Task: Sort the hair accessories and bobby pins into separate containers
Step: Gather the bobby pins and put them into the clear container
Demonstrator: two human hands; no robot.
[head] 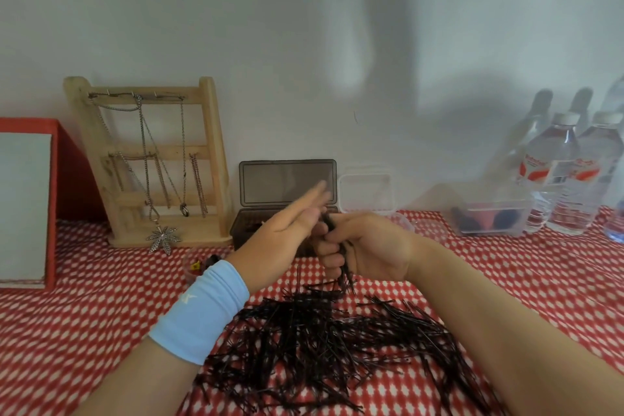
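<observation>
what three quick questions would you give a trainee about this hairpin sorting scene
1. True or false: the right hand grips a bundle of bobby pins.
2. Multiple choice: the lid of the dark box behind the hands is A) open and upright, B) shut, C) lying flat on the cloth.
3. Fill in: the loose pile of pins lies on a red-and-white ____.

Key: 1 true; 2 A; 3 tablecloth.
</observation>
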